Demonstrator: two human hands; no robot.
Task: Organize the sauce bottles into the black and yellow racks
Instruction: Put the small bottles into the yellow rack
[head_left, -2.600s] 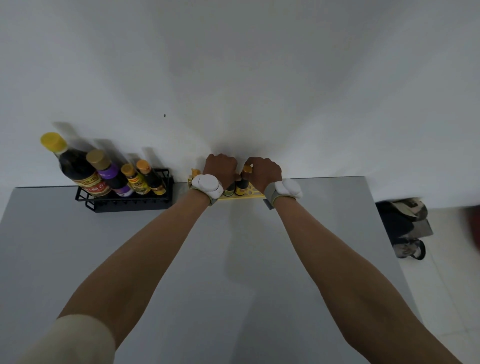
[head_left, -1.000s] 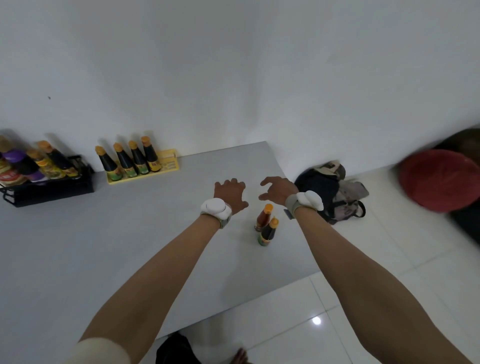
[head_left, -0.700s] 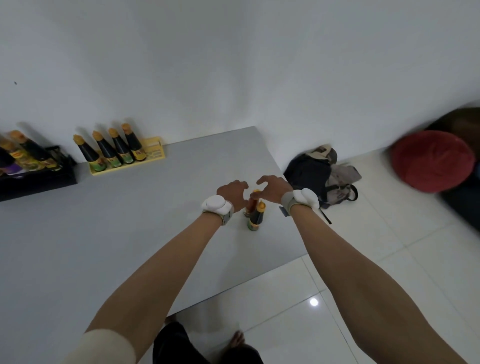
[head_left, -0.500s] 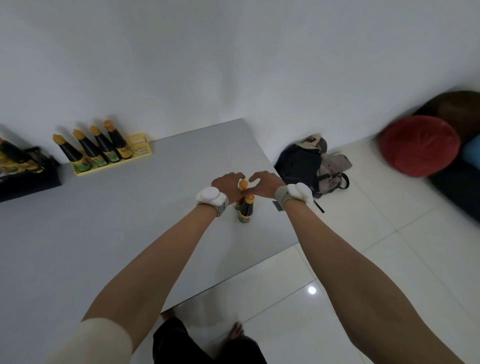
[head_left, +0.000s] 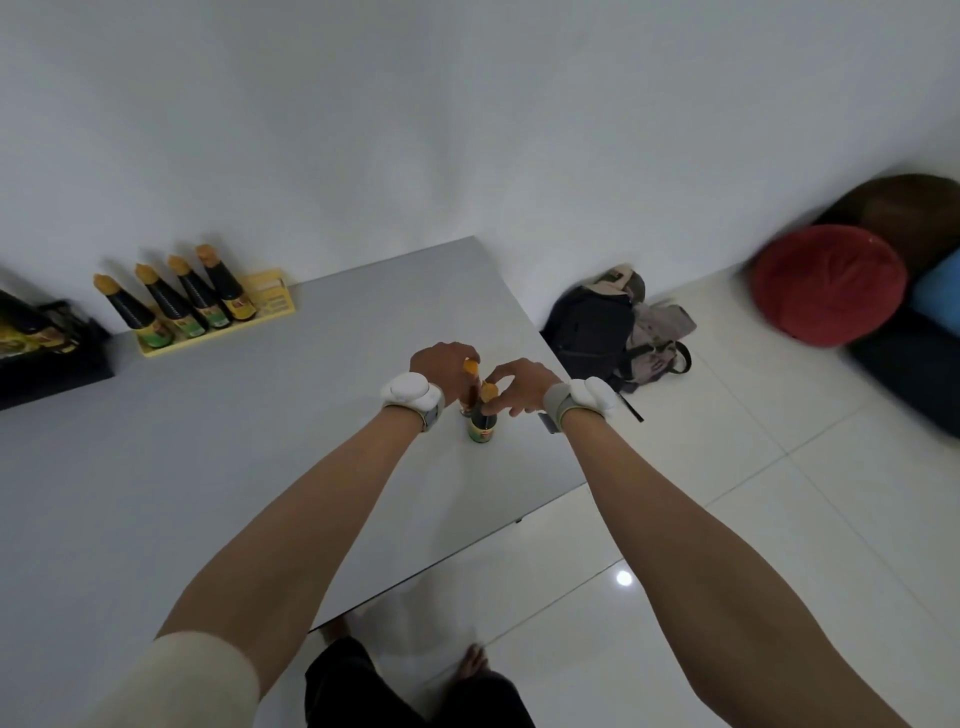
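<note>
Bottles, two small ones with orange caps, stand upright and touching each other near the right edge of the grey table (head_left: 218, 467). The left hand (head_left: 441, 364) is curled around the farther bottle (head_left: 469, 389), its fingers wrapped over the neck just below the cap. The right hand (head_left: 519, 387) has its fingertips (head_left: 491, 405) pinched on the neck of the nearer bottle (head_left: 482, 421), the remaining fingers curved loosely beside it. Both bottles still rest on the tabletop. Each wrist carries a white band, and both forearms reach in from the bottom of the view; a pale sleeve covers the left upper arm.

Farther back, against the white wall, a yellow rack (head_left: 270, 306) holds four dark bottles in a row, with free room at its right end. Just left of it sits a black rack (head_left: 52, 364) with more bottles, cut off by the frame edge.

On the tiled floor beyond the table lie a dark backpack (head_left: 592, 332) and a red cushion (head_left: 826, 286).
</note>
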